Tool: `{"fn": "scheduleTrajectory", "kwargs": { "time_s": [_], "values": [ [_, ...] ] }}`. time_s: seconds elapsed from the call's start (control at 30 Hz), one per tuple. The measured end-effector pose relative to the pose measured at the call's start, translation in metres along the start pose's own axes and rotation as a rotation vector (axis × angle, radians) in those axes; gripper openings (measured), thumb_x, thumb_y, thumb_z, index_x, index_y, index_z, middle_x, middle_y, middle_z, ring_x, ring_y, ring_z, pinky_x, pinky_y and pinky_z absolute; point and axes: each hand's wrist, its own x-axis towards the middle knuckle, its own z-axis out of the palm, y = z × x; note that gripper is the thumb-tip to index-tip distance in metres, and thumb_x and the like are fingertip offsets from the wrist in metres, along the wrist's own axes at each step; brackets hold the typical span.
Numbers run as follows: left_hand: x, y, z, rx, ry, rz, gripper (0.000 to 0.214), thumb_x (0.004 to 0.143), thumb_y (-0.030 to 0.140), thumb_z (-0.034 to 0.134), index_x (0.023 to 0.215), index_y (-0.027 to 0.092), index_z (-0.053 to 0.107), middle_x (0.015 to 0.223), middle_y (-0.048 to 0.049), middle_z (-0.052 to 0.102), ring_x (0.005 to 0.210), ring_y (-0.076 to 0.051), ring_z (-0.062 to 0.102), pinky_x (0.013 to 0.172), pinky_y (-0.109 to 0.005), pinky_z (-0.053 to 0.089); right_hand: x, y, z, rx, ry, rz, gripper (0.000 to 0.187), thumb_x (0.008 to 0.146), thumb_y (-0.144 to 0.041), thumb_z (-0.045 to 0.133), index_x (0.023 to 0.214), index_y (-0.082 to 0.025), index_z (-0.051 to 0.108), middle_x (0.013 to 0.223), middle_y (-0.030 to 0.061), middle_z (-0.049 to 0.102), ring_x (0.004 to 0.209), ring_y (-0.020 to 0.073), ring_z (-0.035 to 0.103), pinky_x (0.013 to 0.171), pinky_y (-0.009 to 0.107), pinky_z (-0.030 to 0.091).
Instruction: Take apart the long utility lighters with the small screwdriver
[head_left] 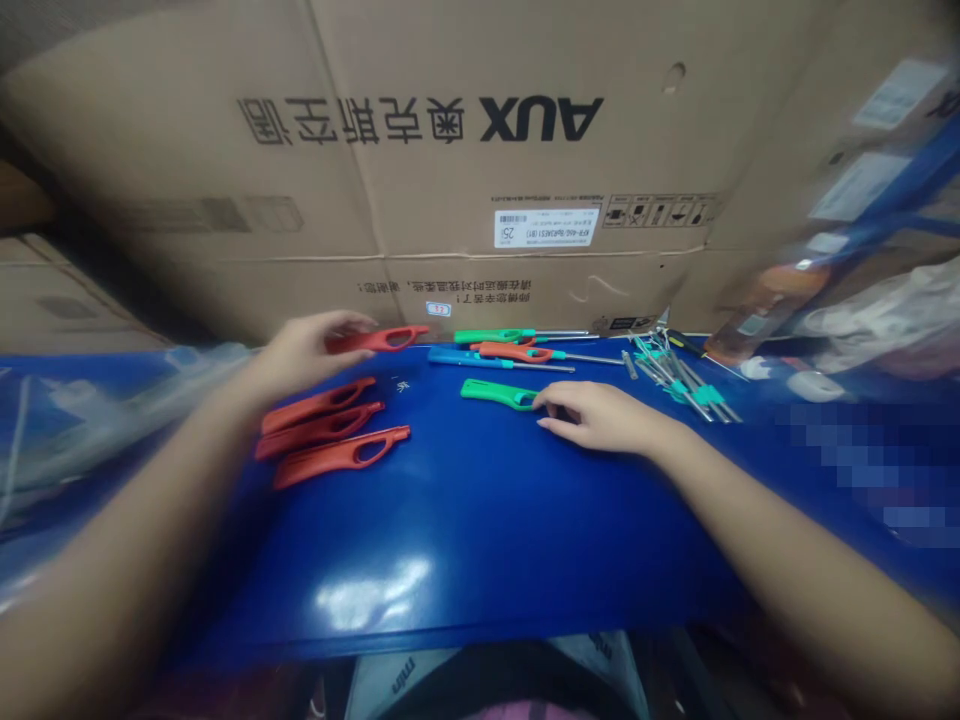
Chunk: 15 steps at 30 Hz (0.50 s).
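At the back left, my left hand (319,350) is closed round a red lighter handle (386,340), its trigger-loop end pointing right. Below that hand, three orange-red lighter handles (341,457) lie side by side on the blue table. My right hand (592,412) pinches the loop end of a green lighter handle (487,391) lying on the table; no metal tube shows on it. Behind it are long-tube gas lighters: a green one (491,337), an orange one (517,352) and a blue one (457,357).
Several metal lighter tubes with teal parts (686,380) lie in a heap to the right, beside a screwdriver (684,342). A bottle with orange contents (769,310) stands behind. The cardboard box (420,200) walls off the back; small bits (403,386) lie mid-table.
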Motion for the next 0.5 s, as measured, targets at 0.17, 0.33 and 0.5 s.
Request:
{"fn": "scheduleTrajectory", "kwargs": {
  "time_s": [0.17, 0.33, 0.5],
  "values": [
    [0.019, -0.064, -0.001, -0.103, -0.167, -0.109, 0.074, 0.064, 0.067, 0.075, 0.119, 0.018, 0.066, 0.121, -0.0120, 0.072, 0.110, -0.029, 0.069, 0.101, -0.042, 0.053, 0.002, 0.000, 0.000, 0.020, 0.003, 0.010, 0.023, 0.095, -0.034, 0.057, 0.112, -0.022, 0.067, 0.094, 0.0044, 0.072, 0.081, 0.0186, 0.064, 0.069, 0.029, 0.045],
    [0.028, -0.067, 0.006, -0.036, -0.221, -0.085, 0.066, 0.064, 0.063, 0.073, 0.113, 0.019, 0.070, 0.124, -0.0115, 0.071, 0.115, -0.031, 0.066, 0.106, -0.044, 0.048, 0.002, 0.001, 0.002, 0.023, 0.002, 0.006, 0.022, 0.095, -0.033, 0.056, 0.110, -0.022, 0.067, 0.095, 0.0051, 0.072, 0.082, 0.0191, 0.064, 0.071, 0.031, 0.047],
    [0.026, -0.045, -0.004, 0.043, -0.246, -0.049, 0.056, 0.065, 0.053, 0.074, 0.111, 0.022, 0.072, 0.124, -0.0087, 0.070, 0.119, -0.031, 0.062, 0.109, -0.043, 0.043, 0.001, 0.001, 0.002, 0.015, -0.013, 0.020, 0.022, 0.095, -0.032, 0.056, 0.111, -0.023, 0.066, 0.097, 0.0049, 0.073, 0.082, 0.0193, 0.065, 0.071, 0.031, 0.047]
  ]
}}
